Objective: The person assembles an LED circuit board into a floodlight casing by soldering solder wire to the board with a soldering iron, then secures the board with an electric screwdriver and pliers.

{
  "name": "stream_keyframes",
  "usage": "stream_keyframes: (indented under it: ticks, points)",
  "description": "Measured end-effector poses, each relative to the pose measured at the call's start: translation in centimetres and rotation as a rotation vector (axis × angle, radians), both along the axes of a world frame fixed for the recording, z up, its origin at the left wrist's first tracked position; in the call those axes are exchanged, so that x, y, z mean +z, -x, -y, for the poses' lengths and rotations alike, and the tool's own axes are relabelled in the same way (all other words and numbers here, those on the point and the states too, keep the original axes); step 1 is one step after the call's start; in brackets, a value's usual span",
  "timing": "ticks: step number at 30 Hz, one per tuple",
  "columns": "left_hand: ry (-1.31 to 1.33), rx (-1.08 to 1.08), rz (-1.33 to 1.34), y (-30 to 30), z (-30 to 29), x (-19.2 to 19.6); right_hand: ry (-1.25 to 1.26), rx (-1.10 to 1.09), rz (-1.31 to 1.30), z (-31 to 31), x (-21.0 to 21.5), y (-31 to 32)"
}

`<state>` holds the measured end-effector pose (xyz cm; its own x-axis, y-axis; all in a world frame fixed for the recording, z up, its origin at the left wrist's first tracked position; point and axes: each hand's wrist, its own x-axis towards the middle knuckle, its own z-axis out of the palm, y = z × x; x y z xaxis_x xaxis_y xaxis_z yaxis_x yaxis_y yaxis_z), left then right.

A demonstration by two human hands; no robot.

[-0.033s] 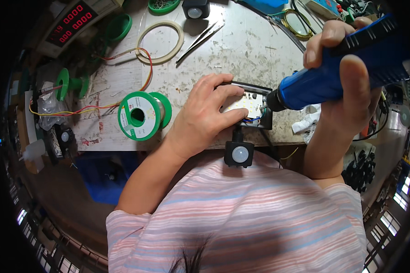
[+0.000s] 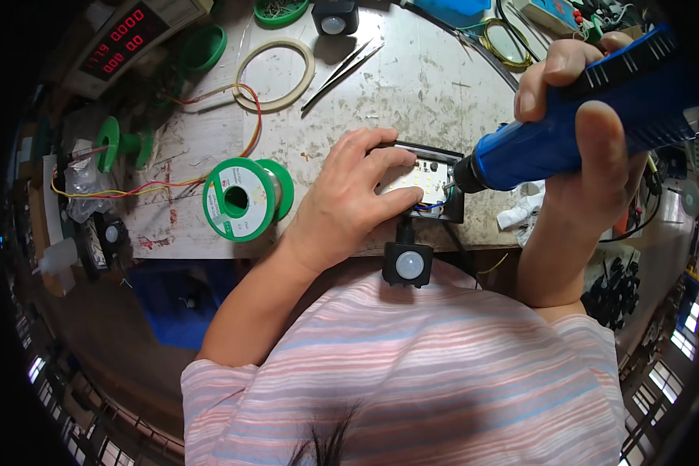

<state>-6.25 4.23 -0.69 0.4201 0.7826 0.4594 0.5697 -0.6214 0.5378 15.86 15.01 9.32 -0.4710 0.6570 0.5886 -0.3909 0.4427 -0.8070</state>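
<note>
1. a green-flanged spool [image 2: 250,216] sits beside the left hand [image 2: 340,190].
2. that hand grips the black housing [image 2: 457,206] near the bench [image 2: 303,140] edge, thumb and finger on its white board [image 2: 427,183].
3. the blue power driver [image 2: 520,155], clasped in the right hand [image 2: 602,167], points into the housing's right end; likely screw-driving, tip contact hidden.
4. next seems to call for a squarely held driver, board pinned flat.

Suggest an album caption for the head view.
Left hand on an open black housing, right hand gripping a blue power tool.
</note>
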Motion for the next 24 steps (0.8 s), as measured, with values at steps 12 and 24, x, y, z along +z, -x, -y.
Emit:
stream_keyframes:
  ticks: [12, 24]
  points:
    - [0.001, -0.016, 0.113, -0.1, 0.0, 0.1, 0.133, 0.161, -0.13, -3.5, 4.3, 0.9]
    - [0.236, -0.092, 0.1, 0.8, 0.5, 1.9, -0.097, -0.356, -0.322, -11.0, 2.0, 19.5]
